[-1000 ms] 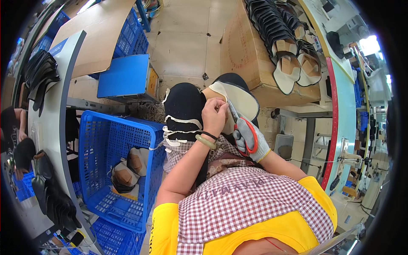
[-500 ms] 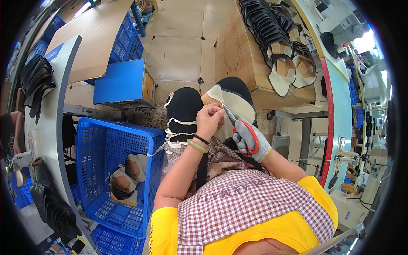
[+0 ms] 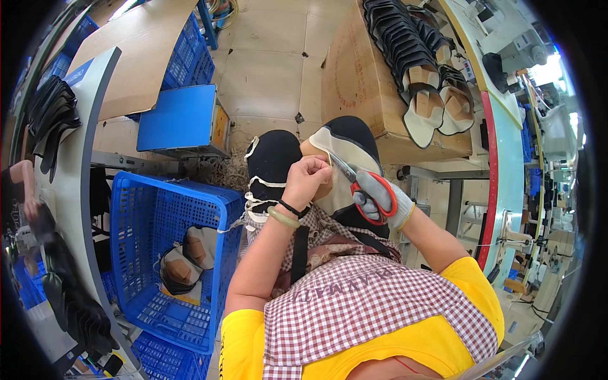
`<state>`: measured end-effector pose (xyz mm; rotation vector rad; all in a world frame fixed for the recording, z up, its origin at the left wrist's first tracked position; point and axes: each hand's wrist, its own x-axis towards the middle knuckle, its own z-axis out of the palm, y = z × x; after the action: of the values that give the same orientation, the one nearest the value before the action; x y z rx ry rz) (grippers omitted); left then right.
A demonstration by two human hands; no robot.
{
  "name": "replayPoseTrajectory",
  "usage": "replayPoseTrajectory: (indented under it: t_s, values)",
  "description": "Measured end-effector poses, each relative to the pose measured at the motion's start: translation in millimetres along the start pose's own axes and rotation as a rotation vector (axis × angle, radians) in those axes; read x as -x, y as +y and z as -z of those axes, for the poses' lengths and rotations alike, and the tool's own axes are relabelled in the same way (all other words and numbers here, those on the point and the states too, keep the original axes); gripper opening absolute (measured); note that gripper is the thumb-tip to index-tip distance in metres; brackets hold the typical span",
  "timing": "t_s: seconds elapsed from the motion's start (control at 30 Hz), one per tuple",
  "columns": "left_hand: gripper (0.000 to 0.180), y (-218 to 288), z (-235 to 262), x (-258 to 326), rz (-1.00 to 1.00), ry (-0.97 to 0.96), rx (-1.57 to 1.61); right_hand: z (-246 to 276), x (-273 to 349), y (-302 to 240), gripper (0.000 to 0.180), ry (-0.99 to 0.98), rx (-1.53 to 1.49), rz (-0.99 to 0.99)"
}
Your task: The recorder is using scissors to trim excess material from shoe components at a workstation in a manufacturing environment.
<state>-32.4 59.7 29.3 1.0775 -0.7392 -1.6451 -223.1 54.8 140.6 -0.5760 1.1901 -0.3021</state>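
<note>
Gripping: right hand (image 3: 380, 201), in a grey glove, is closed through the red handles of the scissors (image 3: 364, 183). Blades point up and left from that grip, tips meeting the cream edge of the shoe upper (image 3: 342, 149).

Left hand (image 3: 307, 182) is bare and clenched, pinching the same cream edge right beside the blade tips. Exactly what sits between the fingers is hard to tell, maybe a thread or just the edge itself. A pale bangle and a dark band sit on that wrist.

Shoe upper is black with cream lining and lies on the lap, just above both hands and touching them. A second black upper (image 3: 272, 168) with white lacing lies immediately left of the left hand.

Further left of the grip, below the left forearm: a blue crate (image 3: 145, 209) with a couple of tan-lined uppers in it. Above and right of the scissors: a cardboard box (image 3: 364, 82) with a row of black uppers (image 3: 405, 44) stacked along its top.
</note>
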Motion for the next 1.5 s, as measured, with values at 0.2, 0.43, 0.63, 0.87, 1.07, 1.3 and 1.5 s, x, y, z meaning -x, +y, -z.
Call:
replayPoseTrajectory:
  t_s: [0.2,0.43,0.63,0.87,1.07,1.3,1.5]
  values:
    - [0.008,6,13,-2,0.017,-0.152,0.056,13,-14,1,0.041,-0.036,-0.042,-0.039]
    - [0.004,17,26,-6,0.122,-0.264,0.078,21,-22,-5,0.034,-0.086,-0.049,-0.074]
    - [0.007,14,33,-10,0.17,-0.35,0.0,13,-29,-10,0.031,-0.04,-0.107,-0.12]
    - [0.007,14,36,-9,0.128,-0.416,-0.022,7,-33,-9,0.031,-0.029,-0.142,-0.137]
    - [0.008,19,37,-5,0.047,-0.451,-0.065,-4,-33,-14,0.034,-0.03,-0.121,-0.113]
    - [0.008,22,36,-1,-0.024,-0.473,-0.128,-14,-43,-9,0.041,-0.008,-0.181,-0.069]
    - [0.01,21,35,3,-0.107,-0.464,-0.217,-28,-50,-1,0.038,-0.001,-0.237,-0.028]
